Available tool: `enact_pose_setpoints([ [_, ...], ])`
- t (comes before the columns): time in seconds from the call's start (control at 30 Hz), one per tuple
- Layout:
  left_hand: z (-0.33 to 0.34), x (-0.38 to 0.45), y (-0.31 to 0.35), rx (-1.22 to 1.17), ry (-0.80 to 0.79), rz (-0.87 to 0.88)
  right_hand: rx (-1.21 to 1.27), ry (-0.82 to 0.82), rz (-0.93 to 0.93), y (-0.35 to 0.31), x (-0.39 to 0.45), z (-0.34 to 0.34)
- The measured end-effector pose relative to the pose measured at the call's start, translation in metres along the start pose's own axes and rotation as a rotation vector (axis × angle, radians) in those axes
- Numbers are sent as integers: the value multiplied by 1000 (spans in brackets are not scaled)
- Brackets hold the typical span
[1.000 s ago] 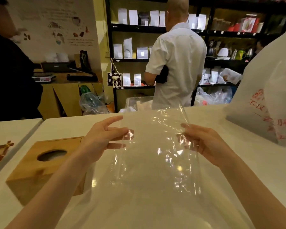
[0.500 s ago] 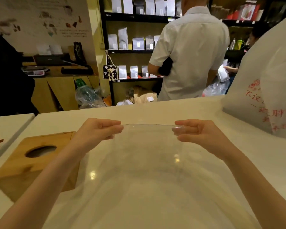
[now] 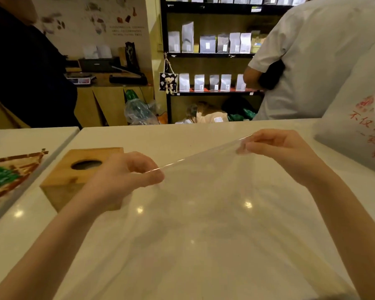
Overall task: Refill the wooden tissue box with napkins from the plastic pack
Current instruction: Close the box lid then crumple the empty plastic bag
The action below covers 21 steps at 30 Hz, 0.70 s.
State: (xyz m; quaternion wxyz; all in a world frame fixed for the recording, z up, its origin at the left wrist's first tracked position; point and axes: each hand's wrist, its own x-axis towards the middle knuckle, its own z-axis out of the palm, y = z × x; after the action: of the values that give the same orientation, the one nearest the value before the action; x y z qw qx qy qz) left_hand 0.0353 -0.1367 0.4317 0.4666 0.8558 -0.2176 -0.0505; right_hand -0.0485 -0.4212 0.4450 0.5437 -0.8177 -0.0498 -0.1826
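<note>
Now both hands' fingers (left hand (image 3: pixel 126 176), right hand (image 3: pixel 277 148)) pinch plastic pack (image 3: pixel 204 213) edge taut.

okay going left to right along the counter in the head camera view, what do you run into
Wooden and green decorative piece → wooden tissue box → left hand → clear plastic film stretched between the hands → right hand → white plastic bag with red lettering.

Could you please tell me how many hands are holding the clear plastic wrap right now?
2. The left hand pinches its top edge just in front of the wooden tissue box; the right hand pinches the opposite end, higher and farther back.
</note>
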Motion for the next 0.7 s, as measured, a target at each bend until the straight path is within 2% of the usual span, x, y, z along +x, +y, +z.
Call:
enact_pose_setpoints([
  [0.1,-11,-33,-4,-346,-272,-81,135,-75,0,-10,-7,10],
  [0.2,-16,-71,-16,-577,-485,-139,281,-152,52,-22,-18,23],
  [0.27,-19,-101,-27,-706,-627,-203,289,-228,113,-29,-31,36],
  [0.37,-22,-150,-44,-828,-784,-203,232,-342,198,-35,-60,65],
  [0.43,-21,-184,-55,-830,-816,-228,276,-391,271,-34,-85,89],
  [0.57,-12,-254,-92,-684,-802,-322,529,-511,444,-16,-142,144],
  [0.7,3,-314,-144,-723,-775,-479,788,-528,737,15,-202,199],
])
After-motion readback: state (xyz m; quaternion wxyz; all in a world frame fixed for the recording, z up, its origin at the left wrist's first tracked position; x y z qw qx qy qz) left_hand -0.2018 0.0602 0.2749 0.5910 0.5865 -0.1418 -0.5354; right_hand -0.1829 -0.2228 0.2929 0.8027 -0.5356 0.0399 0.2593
